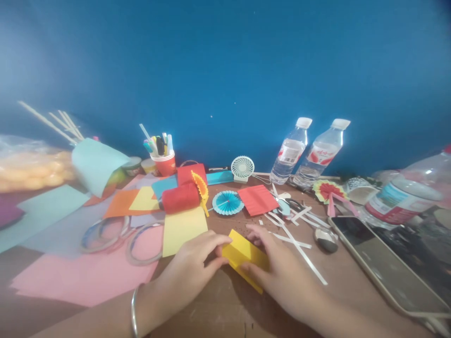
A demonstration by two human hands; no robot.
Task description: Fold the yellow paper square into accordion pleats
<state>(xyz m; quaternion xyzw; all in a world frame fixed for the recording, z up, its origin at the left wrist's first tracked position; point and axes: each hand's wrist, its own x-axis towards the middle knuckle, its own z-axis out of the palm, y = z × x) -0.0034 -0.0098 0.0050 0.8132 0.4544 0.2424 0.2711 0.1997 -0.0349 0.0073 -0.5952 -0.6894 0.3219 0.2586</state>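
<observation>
A folded piece of yellow paper (243, 252) is held between my two hands just above the brown table. My left hand (197, 256), with a silver bangle at the wrist, pinches its left end between thumb and fingers. At the right end, my right hand (278, 267) has its thumb on the near side and its fingers curled at the far side. Beyond the yellow paper lie a blue pleated paper rosette (228, 203) and a red pleated paper square (258, 200). A pale yellow sheet (185, 230) lies beside my left hand.
Pink sheets (88, 279) and tape rolls (145, 243) lie at left. Behind are a red cylinder (179, 198), a pen cup (165, 164) and a small white fan (242, 168). White paper strips (299, 246), a phone (387, 263) and water bottles (289, 150) are on the right.
</observation>
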